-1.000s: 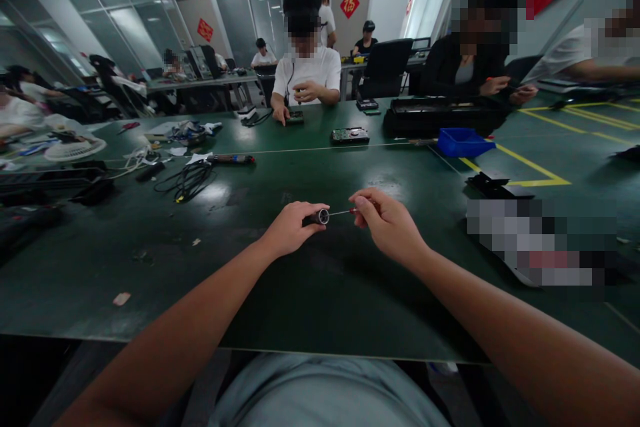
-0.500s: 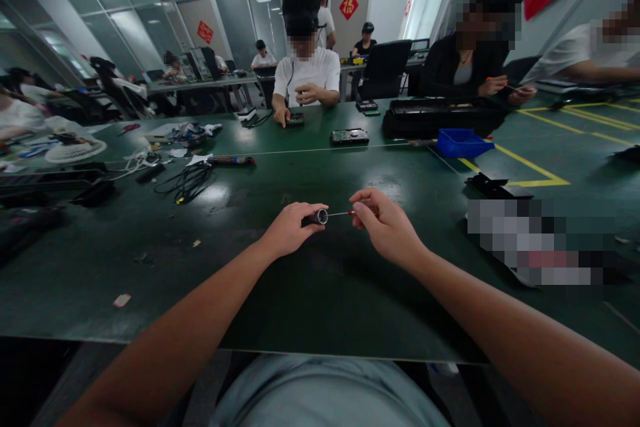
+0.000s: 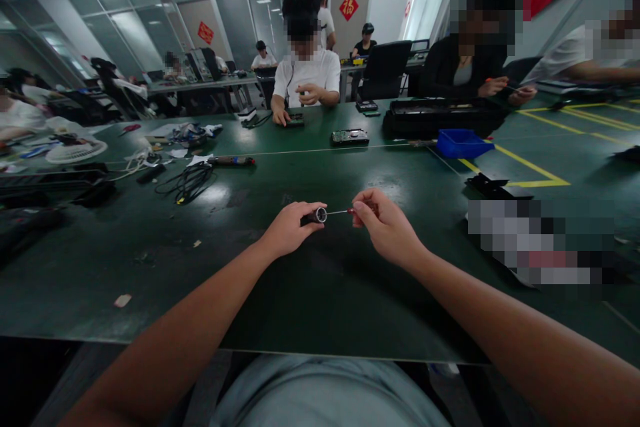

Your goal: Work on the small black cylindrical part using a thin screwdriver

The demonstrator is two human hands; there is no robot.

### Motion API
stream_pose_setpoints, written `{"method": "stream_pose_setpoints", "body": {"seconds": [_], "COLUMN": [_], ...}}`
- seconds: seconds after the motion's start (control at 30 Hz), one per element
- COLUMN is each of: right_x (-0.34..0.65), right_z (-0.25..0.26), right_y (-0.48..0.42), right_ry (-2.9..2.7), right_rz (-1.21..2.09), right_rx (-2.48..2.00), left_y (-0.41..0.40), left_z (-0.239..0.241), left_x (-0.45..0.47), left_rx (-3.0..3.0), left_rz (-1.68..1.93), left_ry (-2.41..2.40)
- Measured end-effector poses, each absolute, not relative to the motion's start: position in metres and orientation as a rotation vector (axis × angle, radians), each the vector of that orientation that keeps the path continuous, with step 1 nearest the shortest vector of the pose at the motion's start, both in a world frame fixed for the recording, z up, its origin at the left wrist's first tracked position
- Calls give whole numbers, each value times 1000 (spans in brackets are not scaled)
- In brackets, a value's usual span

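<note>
My left hand is closed round a small dark cylinder with a silver rim, held just above the green table. My right hand pinches the red handle of a thin screwdriver. Its slim metal shaft points left, and the tip meets the cylinder's open end. Both hands hover close together over the middle of the table.
A black tray and blue bin lie at the far right, a circuit board sits beyond my hands, and cables and tools lie at the left. People sit across the table, one in a white shirt.
Both hands stay in nearly the same spot. The fingers of my right hand have shifted slightly on the screwdriver handle.
</note>
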State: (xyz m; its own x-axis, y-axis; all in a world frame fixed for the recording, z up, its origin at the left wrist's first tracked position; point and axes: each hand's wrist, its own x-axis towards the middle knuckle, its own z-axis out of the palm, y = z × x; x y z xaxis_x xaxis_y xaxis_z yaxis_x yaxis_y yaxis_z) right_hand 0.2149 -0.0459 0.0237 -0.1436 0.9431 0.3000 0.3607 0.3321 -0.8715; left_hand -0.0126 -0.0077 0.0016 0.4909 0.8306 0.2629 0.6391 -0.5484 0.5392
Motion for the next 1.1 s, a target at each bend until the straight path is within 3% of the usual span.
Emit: {"method": "stream_pose_setpoints", "body": {"seconds": [0.8, 1.1], "right_x": [213, 217], "right_z": [14, 3], "right_y": [-38, -18], "right_ry": [-1370, -1059], "right_rz": [942, 1232], "right_rx": [-1070, -1084], "left_y": [-9, -3], "left_z": [4, 7], "left_x": [-10, -9], "left_rx": [2415, 2558], "left_rz": [723, 592], "left_ry": [1210, 1146]}}
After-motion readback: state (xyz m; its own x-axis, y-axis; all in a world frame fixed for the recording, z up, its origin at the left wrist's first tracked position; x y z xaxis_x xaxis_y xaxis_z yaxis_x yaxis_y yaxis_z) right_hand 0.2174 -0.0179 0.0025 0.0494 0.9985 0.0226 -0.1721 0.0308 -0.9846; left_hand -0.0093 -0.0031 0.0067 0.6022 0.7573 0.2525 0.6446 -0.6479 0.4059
